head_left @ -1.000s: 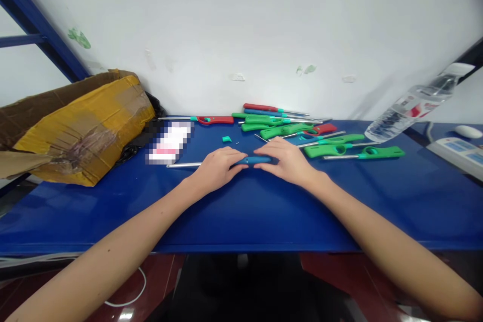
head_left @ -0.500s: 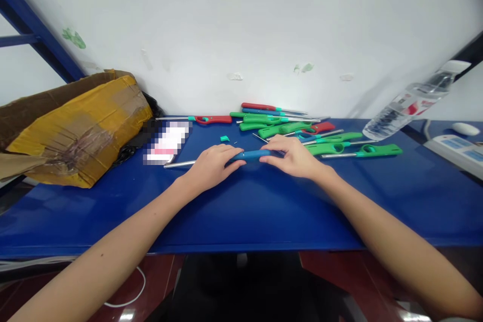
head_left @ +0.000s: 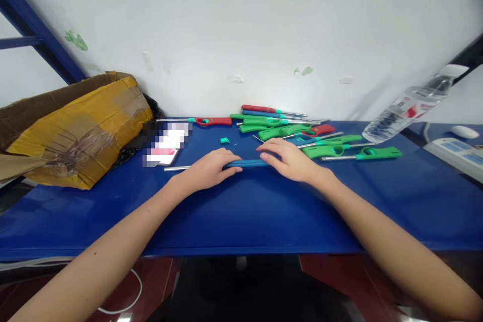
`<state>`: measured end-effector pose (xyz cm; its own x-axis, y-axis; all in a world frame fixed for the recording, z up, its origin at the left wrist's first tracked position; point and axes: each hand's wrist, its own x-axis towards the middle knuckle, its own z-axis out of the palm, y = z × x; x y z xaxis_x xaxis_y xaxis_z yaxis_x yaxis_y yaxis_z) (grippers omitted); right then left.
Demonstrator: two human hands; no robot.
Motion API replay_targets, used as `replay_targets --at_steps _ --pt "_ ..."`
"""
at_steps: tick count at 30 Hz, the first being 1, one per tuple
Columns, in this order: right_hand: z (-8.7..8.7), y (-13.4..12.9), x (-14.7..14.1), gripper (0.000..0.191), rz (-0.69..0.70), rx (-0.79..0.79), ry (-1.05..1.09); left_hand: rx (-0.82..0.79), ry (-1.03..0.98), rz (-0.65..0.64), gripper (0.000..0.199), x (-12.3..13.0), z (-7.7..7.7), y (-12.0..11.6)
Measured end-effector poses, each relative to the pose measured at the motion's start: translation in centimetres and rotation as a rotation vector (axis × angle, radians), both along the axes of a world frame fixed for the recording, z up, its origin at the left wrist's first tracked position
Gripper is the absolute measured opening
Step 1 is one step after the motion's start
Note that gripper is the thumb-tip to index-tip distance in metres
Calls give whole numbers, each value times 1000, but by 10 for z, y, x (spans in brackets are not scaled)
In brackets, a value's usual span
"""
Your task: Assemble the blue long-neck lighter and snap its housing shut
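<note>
Head view: left hand and right hand grip blue lighter before green lighter pile; best pressed flat on table, ends level.

A blue table spans the frame's middle, bearing a cardboard box at left, lighters upper centre, a bottle upper right.

Blue long-neck lighter: one unit, blue plastic handle with a thin silver metal tube pointing left. It is lying flat and lengthwise across the blue tabletop, near its middle, in front of a heap of green, red and blue lighters. Both ends of the handle are sitting under the fingers; only the middle stretch is showing.
</note>
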<state>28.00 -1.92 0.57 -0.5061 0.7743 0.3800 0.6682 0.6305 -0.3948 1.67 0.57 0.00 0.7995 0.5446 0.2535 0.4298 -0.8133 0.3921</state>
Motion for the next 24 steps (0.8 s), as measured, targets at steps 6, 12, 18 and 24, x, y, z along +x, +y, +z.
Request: replay_targets --at_steps 6,12,18,24 --pt "-8 1 0 26 149 143 -47 -20 14 -7 32 -1 -1 -1" --pt "-8 0 -4 20 166 254 -57 48 -3 -27 32 0 -4 -3" --pt "-8 -4 -7 20 142 256 -128 91 -2 -31 29 3 -6 -5" --pt "-16 -3 -11 24 180 335 -105 232 34 4 32 7 -13 -6"
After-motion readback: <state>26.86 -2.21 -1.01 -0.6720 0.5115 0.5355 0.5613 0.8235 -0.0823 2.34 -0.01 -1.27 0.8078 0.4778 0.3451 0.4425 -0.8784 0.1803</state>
